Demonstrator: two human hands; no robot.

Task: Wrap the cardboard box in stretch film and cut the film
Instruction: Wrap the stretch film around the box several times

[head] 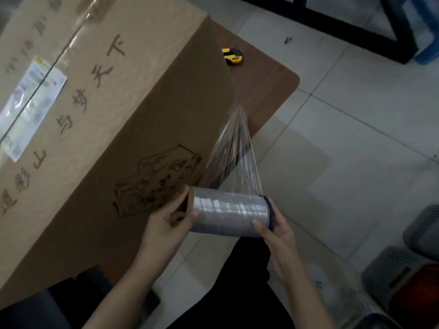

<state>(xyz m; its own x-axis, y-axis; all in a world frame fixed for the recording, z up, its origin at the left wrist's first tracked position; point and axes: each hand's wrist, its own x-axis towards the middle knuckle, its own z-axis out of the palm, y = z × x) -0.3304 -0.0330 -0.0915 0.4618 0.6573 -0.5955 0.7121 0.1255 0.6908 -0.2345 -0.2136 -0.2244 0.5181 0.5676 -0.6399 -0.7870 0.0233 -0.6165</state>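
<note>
A large brown cardboard box (pixel 123 110) with printed characters and a white label fills the left of the view, standing on a brown table (pixel 268 84). I hold a roll of clear stretch film (pixel 228 212) level in front of the box's near side. My left hand (pixel 166 222) grips its left end and my right hand (pixel 278 233) grips the blue-capped right end. A bunched sheet of film (pixel 237 148) stretches from the roll up to the box's right corner. A yellow and black cutter (pixel 232 57) lies on the table behind that corner.
Pale floor tiles (pixel 356 138) spread to the right of the table. Grey slatted crates (pixel 403 269) stand at the lower right. A black frame (pixel 370 27) and something blue are at the top right. My dark trousers show below the roll.
</note>
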